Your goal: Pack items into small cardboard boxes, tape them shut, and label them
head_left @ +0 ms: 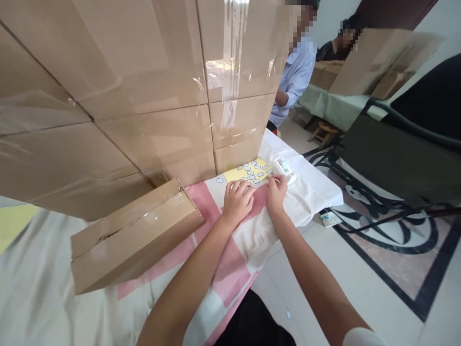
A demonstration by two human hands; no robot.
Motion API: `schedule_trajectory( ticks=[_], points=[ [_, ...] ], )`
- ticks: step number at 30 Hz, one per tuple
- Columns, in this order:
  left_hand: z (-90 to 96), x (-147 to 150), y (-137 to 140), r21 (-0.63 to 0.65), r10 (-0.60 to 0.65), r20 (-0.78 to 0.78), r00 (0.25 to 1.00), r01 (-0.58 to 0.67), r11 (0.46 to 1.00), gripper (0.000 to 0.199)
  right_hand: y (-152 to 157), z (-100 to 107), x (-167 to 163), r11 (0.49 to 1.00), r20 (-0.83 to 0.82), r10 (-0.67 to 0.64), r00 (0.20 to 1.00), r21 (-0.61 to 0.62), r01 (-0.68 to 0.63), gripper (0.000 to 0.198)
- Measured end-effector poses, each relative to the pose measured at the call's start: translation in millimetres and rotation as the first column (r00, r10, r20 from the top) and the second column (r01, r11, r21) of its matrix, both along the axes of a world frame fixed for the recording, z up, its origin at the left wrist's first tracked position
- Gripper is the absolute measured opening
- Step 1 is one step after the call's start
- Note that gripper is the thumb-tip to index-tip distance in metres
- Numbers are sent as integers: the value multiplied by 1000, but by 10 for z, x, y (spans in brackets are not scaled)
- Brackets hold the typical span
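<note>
A yellow sheet (233,174) dotted with several small white, dark-edged pieces (256,163) lies on the cloth-covered table. At its near edge rests my left hand (238,198), palm down with fingers bent and apart, holding nothing that shows. My right hand (276,193) is closed in a pinch by the sheet's right corner; whatever is between the fingertips is too small to make out. Just beyond that hand sits a white object (284,167) with a greenish top. One loose small piece (219,180) lies left of the sheet.
Stacked, taped cardboard boxes (151,57) rise behind the sheet. A narrow carton (137,235) lies left of my arms on the pink-and-white cloth (230,278). One person in a light blue shirt (298,72) is beyond the table. A dark folding chair (392,154) stands right.
</note>
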State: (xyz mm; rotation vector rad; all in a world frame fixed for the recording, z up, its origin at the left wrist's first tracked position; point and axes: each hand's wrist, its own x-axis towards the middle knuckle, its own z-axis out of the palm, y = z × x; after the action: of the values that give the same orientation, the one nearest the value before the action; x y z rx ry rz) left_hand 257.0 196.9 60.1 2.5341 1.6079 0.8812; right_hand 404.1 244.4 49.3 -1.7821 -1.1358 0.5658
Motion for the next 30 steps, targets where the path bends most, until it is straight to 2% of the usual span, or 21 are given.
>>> schedule_trajectory(
  ticks=[2, 5, 9, 13, 16, 20, 24, 30],
  points=[
    [-116, -25, 143, -33, 42, 31, 999, -41, 999, 23, 32, -28, 19, 999, 5, 30, 1000, -29, -30, 33],
    [-228, -104, 102, -71, 105, 53, 993, -101, 992, 18, 84, -62, 20, 994, -9, 78, 997, -75, -78, 34],
    [-227, -131, -15, -79, 110, 59, 992, -105, 991, 17, 128, -65, -35, 983, -27, 116, 993, -137, -119, 39],
    [-228, -121, 4, -77, 97, 72, 993, -91, 993, 16, 231, -41, -71, 987, -84, 81, 993, -130, -92, 32],
    [-254, -130, 29, -78, 102, 91, 991, -95, 992, 17, 332, -68, -61, 996, -170, 26, 985, -76, -39, 29],
    [-270, -140, 33, -73, 100, 109, 989, -92, 993, 17, 370, -165, -58, 996, -278, 25, 960, 85, -1, 36],
    [-262, -125, 41, -64, 83, 130, 988, -75, 995, 17, 348, -203, -79, 973, -377, 109, 920, 230, -21, 45],
    [-220, -92, 54, -66, 119, 215, 969, -107, 992, 22, 315, -135, -163, 942, -489, 303, 818, 283, -180, 25]
  ],
)
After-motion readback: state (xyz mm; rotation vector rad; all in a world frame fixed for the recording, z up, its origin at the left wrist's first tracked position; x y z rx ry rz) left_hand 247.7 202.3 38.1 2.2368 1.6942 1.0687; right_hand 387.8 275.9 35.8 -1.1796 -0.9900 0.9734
